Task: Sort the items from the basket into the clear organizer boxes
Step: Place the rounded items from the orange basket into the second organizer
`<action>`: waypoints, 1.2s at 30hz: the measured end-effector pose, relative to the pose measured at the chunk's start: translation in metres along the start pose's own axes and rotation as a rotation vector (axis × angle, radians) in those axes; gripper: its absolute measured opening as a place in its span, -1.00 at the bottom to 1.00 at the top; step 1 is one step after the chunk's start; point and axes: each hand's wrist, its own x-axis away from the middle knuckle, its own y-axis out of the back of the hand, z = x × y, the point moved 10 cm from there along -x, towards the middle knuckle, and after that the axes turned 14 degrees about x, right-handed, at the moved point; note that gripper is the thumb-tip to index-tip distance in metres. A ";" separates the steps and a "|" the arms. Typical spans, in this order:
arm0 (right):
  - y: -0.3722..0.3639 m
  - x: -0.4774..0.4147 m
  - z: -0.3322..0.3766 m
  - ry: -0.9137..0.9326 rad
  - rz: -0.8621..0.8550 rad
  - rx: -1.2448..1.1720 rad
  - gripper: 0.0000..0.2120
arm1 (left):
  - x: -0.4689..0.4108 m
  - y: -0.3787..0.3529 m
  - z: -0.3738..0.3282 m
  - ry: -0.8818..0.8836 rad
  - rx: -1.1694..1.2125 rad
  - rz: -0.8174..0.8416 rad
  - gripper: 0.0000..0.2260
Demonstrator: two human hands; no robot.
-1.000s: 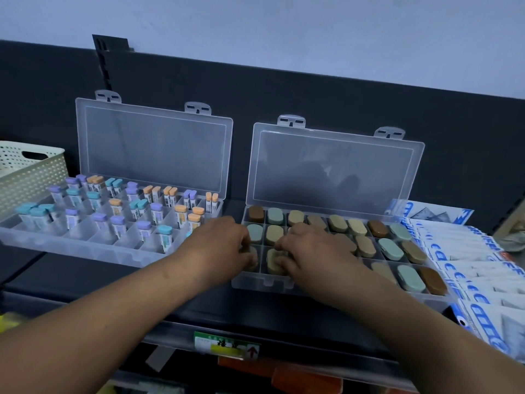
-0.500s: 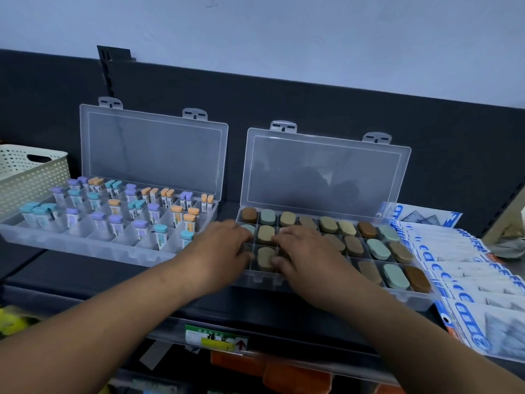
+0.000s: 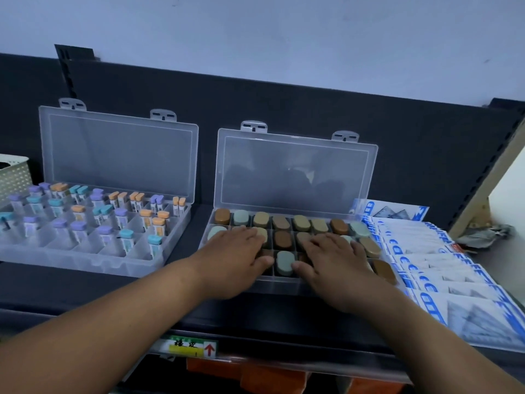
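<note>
Two clear organizer boxes stand open on a dark shelf, lids leaning back. The left box [image 3: 93, 260] holds several small tubes with purple, teal and orange caps. The right box [image 3: 284, 282] holds oval erasers in brown, tan and pale green, one per compartment. My left hand [image 3: 235, 248] lies flat, fingers spread, over the right box's left compartments. My right hand [image 3: 332, 255] lies flat over its middle and right compartments. A pale green eraser [image 3: 285, 263] shows in the front row between my two thumbs. Neither hand grips anything. A cream perforated basket [image 3: 12, 177] sits at the far left edge.
Blue-and-white flat packets [image 3: 443, 268] fan out along the shelf right of the eraser box. A dark back panel rises behind the boxes. A price label [image 3: 190, 346] sits on the shelf's front edge, with orange items on the shelf below.
Both hands have spread flat and shifted right across the eraser box; the right hand has moved from the left-middle compartments toward the right side. The camera view has shifted slightly.
</note>
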 end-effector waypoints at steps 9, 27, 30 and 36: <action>0.015 -0.006 0.006 0.006 -0.085 -0.026 -0.43 | -0.029 -0.003 0.000 -0.051 -0.030 -0.031 -0.62; 0.014 -0.061 0.022 0.085 -0.051 -0.068 -0.53 | -0.059 0.006 0.026 0.060 -0.045 -0.045 -0.62; 0.015 -0.065 0.004 0.040 -0.078 -0.118 -0.50 | -0.052 0.019 0.039 0.120 -0.038 -0.065 -0.52; -0.002 -0.066 0.001 0.012 0.007 -0.151 -0.44 | -0.045 0.017 0.068 0.200 -0.008 -0.035 -0.58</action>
